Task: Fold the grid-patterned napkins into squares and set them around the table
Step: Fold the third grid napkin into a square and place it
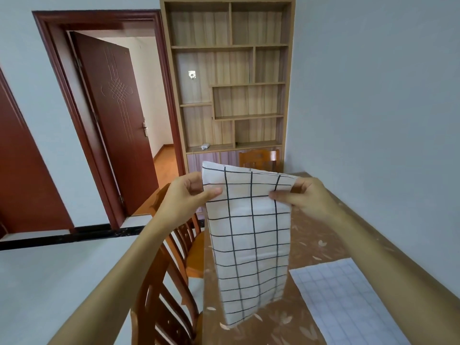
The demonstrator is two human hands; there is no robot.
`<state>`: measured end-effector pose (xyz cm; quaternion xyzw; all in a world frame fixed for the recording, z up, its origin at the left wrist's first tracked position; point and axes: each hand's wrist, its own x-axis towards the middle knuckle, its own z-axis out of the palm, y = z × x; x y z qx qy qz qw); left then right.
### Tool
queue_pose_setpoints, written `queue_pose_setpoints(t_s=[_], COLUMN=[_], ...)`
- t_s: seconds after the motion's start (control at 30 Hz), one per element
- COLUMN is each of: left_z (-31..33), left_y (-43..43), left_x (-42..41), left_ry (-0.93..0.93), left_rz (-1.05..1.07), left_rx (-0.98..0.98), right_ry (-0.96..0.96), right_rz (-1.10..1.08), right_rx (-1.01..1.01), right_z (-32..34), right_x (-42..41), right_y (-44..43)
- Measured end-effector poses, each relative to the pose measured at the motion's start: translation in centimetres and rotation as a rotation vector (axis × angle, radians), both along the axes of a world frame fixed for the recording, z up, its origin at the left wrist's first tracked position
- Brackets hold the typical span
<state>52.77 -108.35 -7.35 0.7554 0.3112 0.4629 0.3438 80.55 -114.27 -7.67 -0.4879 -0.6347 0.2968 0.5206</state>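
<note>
Surface (312, 236): a long table running away from the viewer beside the right-hand wall (398, 115), covered by a brown cloth (281, 327) printed with pale leaf shapes. A flat napkin (348, 302), white with a faint fine grid, lies directly on it at near right, reaching the lower frame edge.

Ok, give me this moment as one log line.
left hand: pinches napkin top-left | right hand: pinches top-right | napkin: hangs over table | second napkin: flat on table
</note>
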Motion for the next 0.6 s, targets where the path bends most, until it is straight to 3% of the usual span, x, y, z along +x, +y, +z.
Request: queue_pose_setpoints(t_s=[0.17, 0.23, 0.43, 0.6], left_z=[-1.3, -1.2, -0.1, -0.2], left_y=[0.0, 0.1, 0.5, -0.2], left_x=[-0.4, -0.4, -1.4, -0.7], left_ry=[0.148, 0.109, 0.047, -0.112], left_rz=[0.034, 0.041, 0.016, 0.031], left_rx=[0.020, 0.049, 0.035, -0.138], right_ry=[0.008, -0.088, -0.126, -0.284], right_rz=[-0.002, -0.041, -0.107, -0.065], right_rx=[0.078, 0.091, 0.070, 0.109], right_z=[0.0, -0.2, -0.3, -0.3], right_x=[0.9, 1.3, 1.7, 1.6], right_y=[0.5, 0.5, -0.2, -0.3])
